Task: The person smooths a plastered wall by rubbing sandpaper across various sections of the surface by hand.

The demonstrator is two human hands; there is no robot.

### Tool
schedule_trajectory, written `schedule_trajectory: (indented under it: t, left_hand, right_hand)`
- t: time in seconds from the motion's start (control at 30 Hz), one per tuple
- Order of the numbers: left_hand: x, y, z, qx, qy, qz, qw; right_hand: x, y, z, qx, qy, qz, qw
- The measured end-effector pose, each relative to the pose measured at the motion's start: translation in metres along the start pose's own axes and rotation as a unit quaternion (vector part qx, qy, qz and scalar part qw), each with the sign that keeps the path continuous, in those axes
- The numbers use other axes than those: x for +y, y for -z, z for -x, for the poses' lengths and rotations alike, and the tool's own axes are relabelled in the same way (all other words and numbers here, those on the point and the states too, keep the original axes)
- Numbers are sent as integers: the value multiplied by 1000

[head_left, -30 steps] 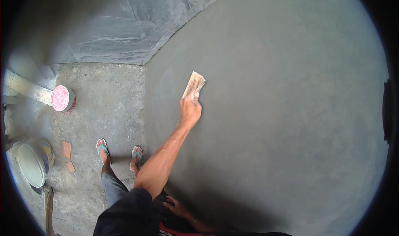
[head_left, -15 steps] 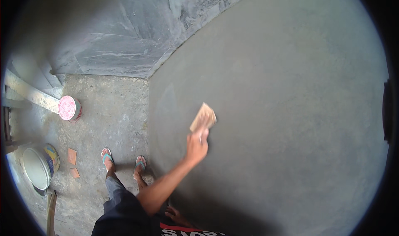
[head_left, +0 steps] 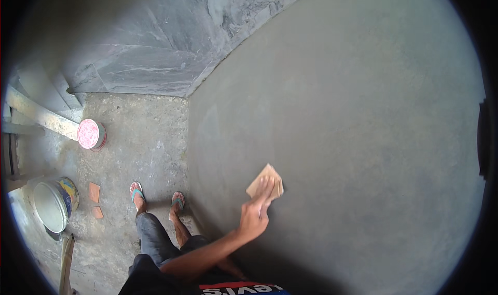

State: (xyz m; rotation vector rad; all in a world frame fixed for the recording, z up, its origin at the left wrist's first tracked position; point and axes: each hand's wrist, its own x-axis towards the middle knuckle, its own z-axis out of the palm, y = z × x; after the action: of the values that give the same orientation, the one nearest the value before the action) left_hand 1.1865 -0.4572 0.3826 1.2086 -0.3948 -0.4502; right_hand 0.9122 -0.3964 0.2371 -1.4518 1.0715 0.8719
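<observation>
With its fingers pressed on a tan folded sheet, perhaps abrasive paper [head_left: 276,186], my left hand [head_left: 255,212] holds it against the broad smooth grey cement surface [head_left: 363,118]. Faint paler streaks show around it. Part of my right arm [head_left: 232,268] shows low behind the left forearm; that hand's fingers are hidden. My feet in sandals [head_left: 137,194] stand on rough concrete [head_left: 135,134] beside the smooth surface.
Grey veined stone slabs [head_left: 155,40] border the top. At left are a small pink-topped bucket [head_left: 89,134], a larger pale bucket [head_left: 50,207], two orange square pieces [head_left: 94,191], long wooden pieces [head_left: 66,264] and a pale plank [head_left: 44,116].
My left hand and the tan sheet have moved down and to the right across the cement. My right hand, partly visible earlier with bent fingers, is now mostly hidden.
</observation>
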Motion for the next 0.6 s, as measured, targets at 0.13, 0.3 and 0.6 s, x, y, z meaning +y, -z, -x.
schedule_trajectory:
  t: [0.13,0.3,0.6]
  left_hand:
    - [-4,28,-171,62,-55,-8,997]
    - [2,-8,-23,-26,-28,13,999]
    - [24,-1,-147,34,-136,-1,990]
  right_hand:
    - [8,-10,-13,4,22,-147,989]
    - [28,2,-18,39,17,-141,989]
    - [26,2,-6,32,4,-153,988]
